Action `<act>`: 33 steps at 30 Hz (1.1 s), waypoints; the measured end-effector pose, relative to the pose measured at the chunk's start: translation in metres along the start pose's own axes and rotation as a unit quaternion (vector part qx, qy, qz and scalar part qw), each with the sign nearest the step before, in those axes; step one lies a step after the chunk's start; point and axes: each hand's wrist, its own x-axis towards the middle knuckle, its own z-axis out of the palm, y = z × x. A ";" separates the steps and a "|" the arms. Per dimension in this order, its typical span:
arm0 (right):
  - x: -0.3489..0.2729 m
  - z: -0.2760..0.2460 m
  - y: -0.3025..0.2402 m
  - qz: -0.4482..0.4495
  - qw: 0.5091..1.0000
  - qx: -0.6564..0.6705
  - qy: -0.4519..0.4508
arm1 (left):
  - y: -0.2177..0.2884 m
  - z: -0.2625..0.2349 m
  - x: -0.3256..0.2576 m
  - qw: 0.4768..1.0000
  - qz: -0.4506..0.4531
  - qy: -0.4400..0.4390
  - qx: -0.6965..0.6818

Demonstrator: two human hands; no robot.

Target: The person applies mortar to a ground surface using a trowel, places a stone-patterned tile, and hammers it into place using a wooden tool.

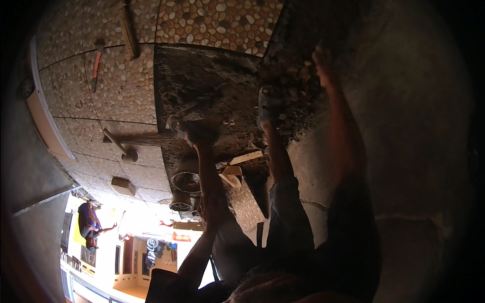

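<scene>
My left hand [212, 208] rests on my left leg near the knee, with nothing visible in it. My right hand [324, 66] reaches out over the dark, rough ground beside the grey wall [414, 116]. Its fingers are blurred and dim, so I cannot make out whether they hold anything. Between and ahead of my sandalled feet lies a bare patch of dark soil or mortar [202, 76] with small lumps. Pebble-patterned tiles [212, 22] border this patch at the far side and the left.
To the left lie a mallet [130, 154], a red-orange tool [96, 65], a wooden piece [129, 33] and a block [123, 186]. Buckets [186, 182], a wood strip [246, 157] and a loose pebble-patterned tile [248, 207] are near my legs. Another person [90, 222] appears lower left.
</scene>
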 end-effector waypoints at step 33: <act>0.074 0.015 0.064 0.146 0.976 -0.065 -0.150 | 0.003 -0.005 -0.003 0.988 0.042 0.136 -0.068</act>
